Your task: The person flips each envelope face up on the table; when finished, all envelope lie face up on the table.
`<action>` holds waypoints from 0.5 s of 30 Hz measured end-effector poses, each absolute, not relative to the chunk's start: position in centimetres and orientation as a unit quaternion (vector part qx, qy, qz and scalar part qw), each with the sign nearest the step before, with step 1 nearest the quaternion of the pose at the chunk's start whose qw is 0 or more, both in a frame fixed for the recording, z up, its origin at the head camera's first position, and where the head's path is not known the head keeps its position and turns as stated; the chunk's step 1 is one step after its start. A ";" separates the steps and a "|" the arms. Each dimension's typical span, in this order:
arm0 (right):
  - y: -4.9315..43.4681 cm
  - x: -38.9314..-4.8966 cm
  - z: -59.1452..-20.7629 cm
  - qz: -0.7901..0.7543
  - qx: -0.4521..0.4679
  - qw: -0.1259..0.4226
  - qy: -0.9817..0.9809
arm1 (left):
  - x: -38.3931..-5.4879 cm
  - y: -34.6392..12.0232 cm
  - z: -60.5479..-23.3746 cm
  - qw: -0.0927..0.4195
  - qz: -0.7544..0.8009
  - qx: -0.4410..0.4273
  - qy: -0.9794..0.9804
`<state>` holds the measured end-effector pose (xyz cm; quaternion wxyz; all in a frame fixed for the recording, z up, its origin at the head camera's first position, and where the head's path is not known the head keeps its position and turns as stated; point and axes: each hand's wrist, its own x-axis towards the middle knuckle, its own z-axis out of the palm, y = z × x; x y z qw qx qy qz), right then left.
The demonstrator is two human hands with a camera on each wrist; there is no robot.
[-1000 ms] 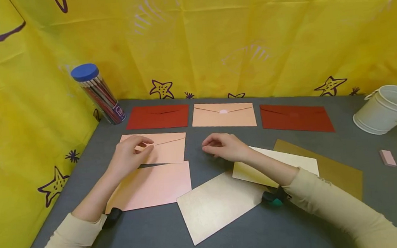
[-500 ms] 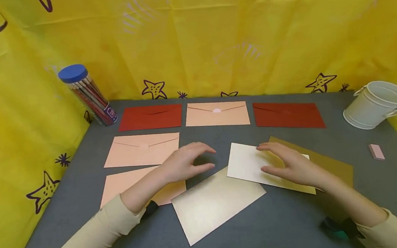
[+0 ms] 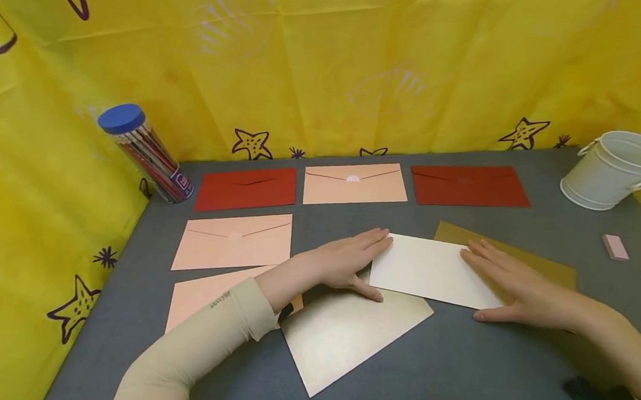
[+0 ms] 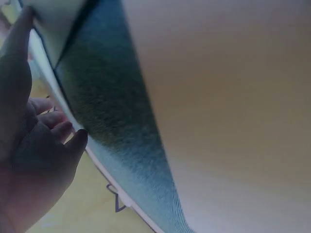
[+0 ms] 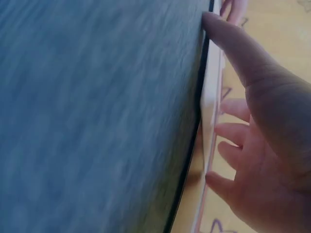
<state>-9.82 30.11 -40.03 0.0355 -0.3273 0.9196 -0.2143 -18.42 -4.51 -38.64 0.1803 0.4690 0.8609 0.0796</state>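
A plain white envelope [image 3: 424, 270] lies aslant at the right of the middle, overlapping a gold envelope [image 3: 455, 233] and a pearly cream envelope [image 3: 360, 341]. My left hand [image 3: 354, 263] reaches to its left end, fingers nearly straight at the upper corner and thumb over the cream envelope. Over its right end lies my right hand [image 3: 522, 288], with fingers extended on the paper and the thumb at the near corner. In the right wrist view, the right thumb [image 5: 243, 53] points along the paper's edge. My left forearm hides part of a pink envelope [image 3: 203, 294].
Behind are a red envelope [image 3: 246, 190], a peach envelope [image 3: 353, 188] and another red envelope [image 3: 469, 188]. A light pink envelope [image 3: 234, 247] lies left. A pencil tub [image 3: 150, 157] stands back left; a white bucket [image 3: 606, 171] and pink eraser [image 3: 615, 247] are at right.
My left hand has swung right from the light pink envelope to the white envelope's left end. My right hand has moved right and settled over its other end.
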 end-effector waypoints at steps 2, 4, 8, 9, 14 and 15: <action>30.6 -9.7 -40.1 -0.217 -0.325 0.035 0.920 | -18.6 -4.2 -38.8 0.178 0.070 0.472 0.861; 31.0 -9.6 -40.2 -0.222 -0.325 0.035 0.919 | -18.7 -4.1 -39.0 0.175 0.066 0.474 0.861; 31.3 -9.5 -40.3 -0.225 -0.324 0.038 0.918 | -18.7 -3.9 -39.0 0.173 0.063 0.475 0.861; 31.3 -9.5 -40.3 -0.224 -0.325 0.036 0.918 | -18.6 -3.9 -39.0 0.173 0.062 0.474 0.861; 31.4 -9.5 -40.3 -0.218 -0.322 0.032 0.921 | -18.5 -3.9 -38.8 0.166 0.056 0.472 0.864; 31.4 -9.5 -40.3 -0.216 -0.321 0.030 0.922 | -18.5 -3.8 -38.8 0.164 0.055 0.472 0.865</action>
